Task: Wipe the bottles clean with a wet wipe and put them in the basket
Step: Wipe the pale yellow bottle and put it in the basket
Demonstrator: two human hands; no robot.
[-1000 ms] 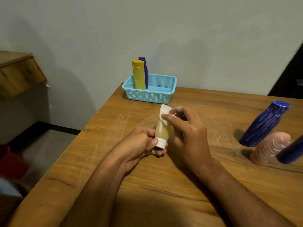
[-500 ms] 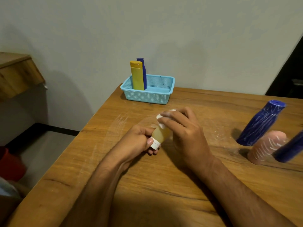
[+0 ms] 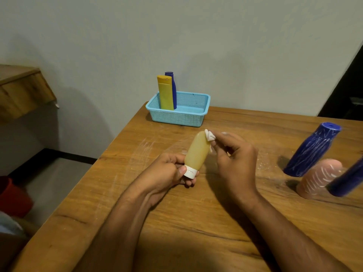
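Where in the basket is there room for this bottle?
The basket is bare right of the yellow bottle and blue bottle, which stand at its left end. The table's right edge is crowded with marked bottles.

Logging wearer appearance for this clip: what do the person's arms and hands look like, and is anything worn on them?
Both forearms are bare to the bottom of the frame, with no sleeves in view. The left hand and right hand wear no gloves. No watch, ring or bracelet shows.
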